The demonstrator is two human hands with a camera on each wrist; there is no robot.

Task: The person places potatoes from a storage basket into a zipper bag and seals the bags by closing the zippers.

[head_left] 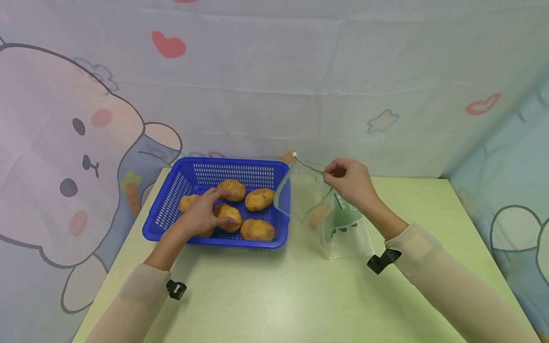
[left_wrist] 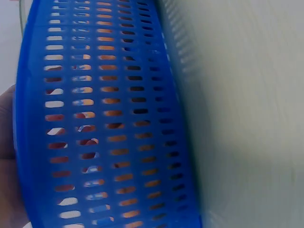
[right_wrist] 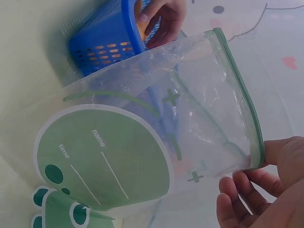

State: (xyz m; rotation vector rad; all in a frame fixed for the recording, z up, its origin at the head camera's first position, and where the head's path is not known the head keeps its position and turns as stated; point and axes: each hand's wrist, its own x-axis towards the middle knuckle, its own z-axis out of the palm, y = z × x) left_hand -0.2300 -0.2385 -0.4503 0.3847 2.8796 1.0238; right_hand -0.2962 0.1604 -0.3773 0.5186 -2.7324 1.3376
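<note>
My left hand (head_left: 202, 213) reaches down into the blue basket (head_left: 147, 231), thumb and fingers spread about a potato (head_left: 230, 213) in the middle. Its thumb overlaps that potato, while the index finger extends over the one behind. My right hand (head_left: 349, 181) pinches the green-edged rim of a clear zip bag (head_left: 349, 243), whose mouth gapes toward the basket. Inside the bag, a potato (head_left: 317, 215) shows through the plastic. From the right wrist, the bag's green label (right_wrist: 118, 156) with "name" and "time" is visible. In the left wrist view the basket's slotted wall (left_wrist: 104, 118) hides most of the hand.
Several other potatoes lie in the basket, among them one at the front right (head_left: 257, 230) and one at the back (head_left: 232, 189). A pale yellow-green table (head_left: 279, 300) carries basket and bag. Behind hangs a cartoon-printed cloth (head_left: 266, 71).
</note>
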